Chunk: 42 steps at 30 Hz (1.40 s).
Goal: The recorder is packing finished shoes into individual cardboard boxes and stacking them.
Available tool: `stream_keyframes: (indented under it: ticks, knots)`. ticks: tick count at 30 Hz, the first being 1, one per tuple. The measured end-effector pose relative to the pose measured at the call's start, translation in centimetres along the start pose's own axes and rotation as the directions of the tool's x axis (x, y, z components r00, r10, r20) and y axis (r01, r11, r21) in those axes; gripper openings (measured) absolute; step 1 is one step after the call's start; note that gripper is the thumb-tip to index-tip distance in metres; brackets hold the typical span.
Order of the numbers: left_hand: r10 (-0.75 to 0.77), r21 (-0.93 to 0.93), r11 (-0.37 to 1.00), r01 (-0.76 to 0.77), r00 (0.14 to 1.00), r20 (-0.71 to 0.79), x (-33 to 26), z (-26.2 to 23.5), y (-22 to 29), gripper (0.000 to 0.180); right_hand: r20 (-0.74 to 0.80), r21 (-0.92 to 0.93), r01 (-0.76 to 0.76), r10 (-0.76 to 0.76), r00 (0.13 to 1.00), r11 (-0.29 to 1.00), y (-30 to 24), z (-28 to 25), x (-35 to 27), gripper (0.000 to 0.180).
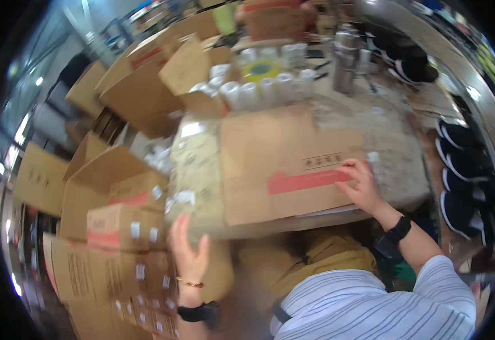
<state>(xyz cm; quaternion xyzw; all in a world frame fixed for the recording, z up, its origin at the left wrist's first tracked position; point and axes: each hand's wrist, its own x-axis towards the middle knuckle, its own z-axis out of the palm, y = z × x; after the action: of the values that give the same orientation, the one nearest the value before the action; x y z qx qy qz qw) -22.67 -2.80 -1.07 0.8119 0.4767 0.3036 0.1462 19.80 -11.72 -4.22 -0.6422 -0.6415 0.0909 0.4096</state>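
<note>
A flattened brown cardboard box (pixel 264 141) with a red band and dark print lies on the worktable in front of me. My right hand (pixel 362 186) rests at its right part, thumb and forefinger apart near the end of the red band. I cannot see it pinching the board. My left hand (pixel 189 249) is in the air just off the table's near left edge, fingers stretched and spread, holding nothing. It is nearest to the stacked small cartons (pixel 111 226). A white sheet (pixel 329 211) shows under the box's near edge.
Rolls of white labels or tape (pixel 250 93) stand in rows at the far side, around a yellow tape roll (pixel 260 71). A steel flask (pixel 345 56) stands beyond, to the right. Open cartons (pixel 145 102) crowd the left. Black shoes (pixel 460 164) line a rack on the right.
</note>
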Motion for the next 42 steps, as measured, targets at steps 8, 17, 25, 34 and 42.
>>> stream_keyframes:
  ticks: [8,17,25,34,42]
  knots:
    - [-0.355,-0.364,0.847,0.389,0.921,0.158,2.2,12.3,-0.4,0.071,-0.01,-0.336,-0.263,0.275,0.961,0.904,3.5,0.7,-7.1,0.078]
    - [-0.288,-0.556,0.804,0.209,0.956,-0.057,2.6,9.2,0.8,0.07,-0.119,-0.027,-0.182,0.178,0.977,0.983,-2.1,-2.1,-5.2,0.079]
    - [0.279,-0.057,0.949,-0.31,0.91,-0.306,9.0,4.0,9.1,0.064,-0.316,-0.256,0.126,-0.206,0.926,0.958,-5.0,-8.3,-0.6,0.054]
    - [0.05,-0.949,0.172,0.265,0.96,0.277,16.9,8.3,4.4,0.05,-0.098,-0.176,0.485,-0.505,0.858,0.857,-11.0,-8.1,7.4,0.03]
    - [-0.009,-0.237,0.971,0.024,0.998,0.065,15.1,9.2,9.5,0.1,-0.264,0.337,0.19,-0.102,0.959,0.922,-6.3,-2.5,8.2,0.007]
